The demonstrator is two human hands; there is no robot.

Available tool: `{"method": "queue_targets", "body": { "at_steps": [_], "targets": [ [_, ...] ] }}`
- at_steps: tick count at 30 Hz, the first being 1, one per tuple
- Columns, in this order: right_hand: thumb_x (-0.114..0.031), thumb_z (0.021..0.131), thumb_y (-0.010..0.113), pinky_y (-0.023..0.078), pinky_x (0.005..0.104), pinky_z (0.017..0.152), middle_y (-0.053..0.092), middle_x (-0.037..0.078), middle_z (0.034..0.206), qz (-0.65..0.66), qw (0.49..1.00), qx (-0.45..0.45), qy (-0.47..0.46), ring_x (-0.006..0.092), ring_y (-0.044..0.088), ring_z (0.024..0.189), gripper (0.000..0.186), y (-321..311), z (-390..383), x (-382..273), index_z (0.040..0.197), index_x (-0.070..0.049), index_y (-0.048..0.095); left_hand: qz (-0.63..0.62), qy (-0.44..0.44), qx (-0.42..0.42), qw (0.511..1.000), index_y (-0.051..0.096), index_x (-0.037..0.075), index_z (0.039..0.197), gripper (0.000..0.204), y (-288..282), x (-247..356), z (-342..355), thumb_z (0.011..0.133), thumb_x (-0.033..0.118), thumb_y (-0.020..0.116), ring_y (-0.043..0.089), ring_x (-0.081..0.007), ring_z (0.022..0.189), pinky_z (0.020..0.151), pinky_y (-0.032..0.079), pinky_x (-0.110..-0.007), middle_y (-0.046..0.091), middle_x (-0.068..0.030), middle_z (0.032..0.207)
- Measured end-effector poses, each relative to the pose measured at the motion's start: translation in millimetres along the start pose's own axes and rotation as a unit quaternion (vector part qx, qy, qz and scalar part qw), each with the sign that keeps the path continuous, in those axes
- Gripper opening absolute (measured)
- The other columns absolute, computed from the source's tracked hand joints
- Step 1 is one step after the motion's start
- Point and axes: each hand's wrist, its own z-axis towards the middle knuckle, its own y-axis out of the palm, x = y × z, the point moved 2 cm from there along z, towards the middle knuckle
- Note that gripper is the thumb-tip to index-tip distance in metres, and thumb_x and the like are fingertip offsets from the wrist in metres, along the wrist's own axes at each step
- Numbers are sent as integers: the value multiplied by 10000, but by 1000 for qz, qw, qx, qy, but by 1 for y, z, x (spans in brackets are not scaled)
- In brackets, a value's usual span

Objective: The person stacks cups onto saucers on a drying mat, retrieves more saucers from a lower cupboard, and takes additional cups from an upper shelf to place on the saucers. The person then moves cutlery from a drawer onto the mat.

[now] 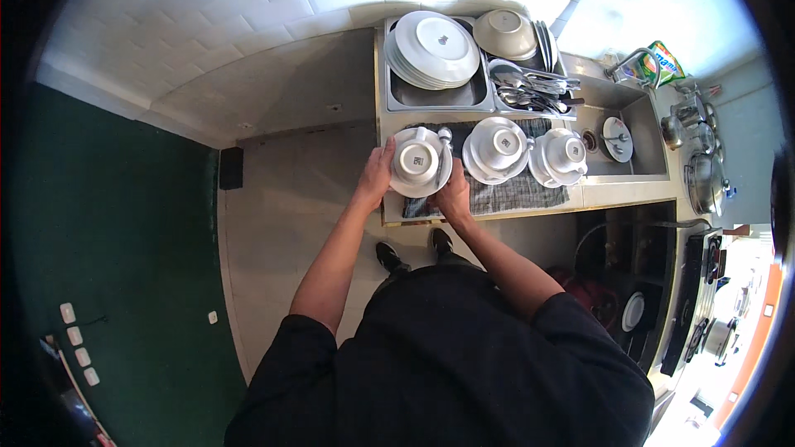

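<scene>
A white saucer (401, 185) bears an upside-down white cup (415, 161) and a spoon (445, 142) lying on its right side. My left hand (378, 172) grips the saucer's left rim, thumb over the edge. On the opposite side my right hand (453, 195) closes round the lower right rim, some of its fingers hidden. Just right of it, a second cup (506, 141) stands upside down on its own saucer (481, 167). Farther right is a third overturned cup (566, 151) on a saucer (539, 167). A dark checked cloth (494, 199) lies under the sets.
Behind the cups, a metal tray (437, 100) holds stacked white plates (439, 37). Beside it are an overturned bowl (505, 33) and piled cutlery (530, 87). The sink (650, 134) at right contains a small plate (617, 140); a lidded pot (706, 182) stands beyond it.
</scene>
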Motion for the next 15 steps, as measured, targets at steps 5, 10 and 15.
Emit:
{"method": "queue_targets", "body": {
  "at_steps": [5,10,15],
  "targets": [
    [-278,995,670,554,516,858,726,272,1056,-23,999,-24,-22,455,729,1015,381,-6,-7,-17,1265,-59,514,-6,-21,38,999,603,-25,1314,777,0,3,-16,1058,692,452,596,-213,1139,959,515,-381,616,-132,1231],
    [-321,1124,415,566,447,815,600,191,1215,-9,998,-57,-16,338,686,1013,339,-7,-3,-4,1275,-45,542,-45,-14,53,997,606,-32,1299,772,-1,-27,-13,1060,687,456,598,-202,1117,981,490,-358,628,-126,1221],
    [-573,1144,197,368,405,1166,505,173,1484,125,988,-63,70,261,488,1368,725,-5,-1,-2,1468,-4,510,-86,2,56,995,605,-40,1304,689,5,-22,-34,1105,599,439,582,-188,1146,1020,451,-343,643,-120,1219]
  ]
}}
